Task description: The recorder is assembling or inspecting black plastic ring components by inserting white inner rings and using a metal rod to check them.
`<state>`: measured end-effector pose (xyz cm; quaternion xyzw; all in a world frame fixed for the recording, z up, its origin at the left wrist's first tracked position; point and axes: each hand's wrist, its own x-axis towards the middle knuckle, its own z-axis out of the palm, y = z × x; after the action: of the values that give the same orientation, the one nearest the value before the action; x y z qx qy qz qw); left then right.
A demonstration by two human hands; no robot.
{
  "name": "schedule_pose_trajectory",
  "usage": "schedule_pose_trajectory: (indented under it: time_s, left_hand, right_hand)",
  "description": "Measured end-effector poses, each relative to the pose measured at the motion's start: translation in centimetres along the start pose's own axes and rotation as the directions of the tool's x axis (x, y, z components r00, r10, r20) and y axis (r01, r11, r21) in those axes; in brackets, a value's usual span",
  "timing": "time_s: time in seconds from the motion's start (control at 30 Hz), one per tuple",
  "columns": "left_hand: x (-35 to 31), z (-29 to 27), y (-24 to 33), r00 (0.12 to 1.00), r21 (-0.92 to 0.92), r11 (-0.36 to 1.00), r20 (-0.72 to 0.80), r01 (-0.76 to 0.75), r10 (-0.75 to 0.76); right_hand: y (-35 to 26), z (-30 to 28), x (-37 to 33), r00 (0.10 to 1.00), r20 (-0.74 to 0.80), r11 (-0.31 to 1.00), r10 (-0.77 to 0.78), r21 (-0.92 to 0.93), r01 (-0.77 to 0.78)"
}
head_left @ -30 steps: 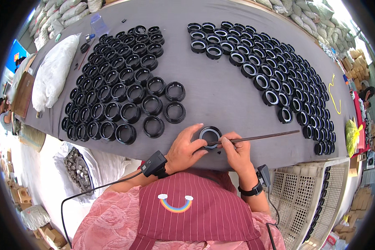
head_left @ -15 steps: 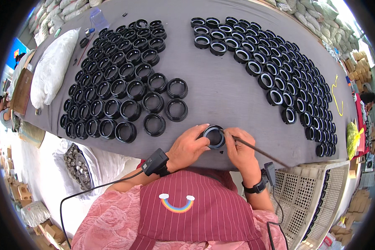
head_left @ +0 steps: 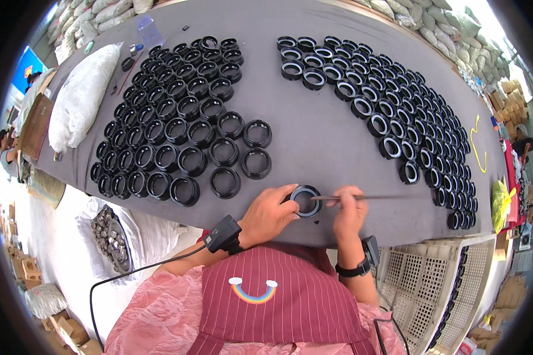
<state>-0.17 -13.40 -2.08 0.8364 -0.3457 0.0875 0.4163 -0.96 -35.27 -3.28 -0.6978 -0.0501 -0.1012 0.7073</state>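
Note:
My left hand (head_left: pixel 272 211) grips a black ring (head_left: pixel 307 213) by its left side, close to the near table edge. A greyish band lines the ring's inside. In my right hand (head_left: pixel 349 214) is a thin dark rod (head_left: pixel 388 197), pinched between fingers and thumb. It lies nearly level, its left end at the ring's opening and its long end pointing right. Whether the tip touches the ring's inner wall I cannot tell. Just below the ring lies a small black scrap (head_left: pixel 317 222).
Rows of black rings (head_left: pixel 190 160) cover the table's left side. More rings with pale inner bands (head_left: pixel 378 125) spread over the right. A white plastic bag (head_left: pixel 84 97) lies far left, a yellow cord (head_left: pixel 476 142) far right. Plastic crates (head_left: pixel 423 281) stand below the table's right edge.
My right hand has moved slightly right, and the rod has swung from slanting down rightward to nearly level. The left hand still holds the ring. The whole view has shifted a little.

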Motion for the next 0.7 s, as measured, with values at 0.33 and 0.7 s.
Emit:
schedule_pose_trajectory:
  time_s: [0.33,0.7]
  left_hand:
    - [-0.7,-3.0,0.3,0.734,-0.355,0.646,0.247,0.676,-0.632]
    - [-3.9,-3.9,0.5,0.971,0.192,0.954,-0.101,0.232,-0.216]
  right_hand:
    - [-1.6,0.6,-1.9,0.978,-0.137,0.987,0.155,-0.028,-0.16]
    - [-1.1,3.0,-1.4,0.997,-0.002,0.902,0.073,-0.425,-0.067]
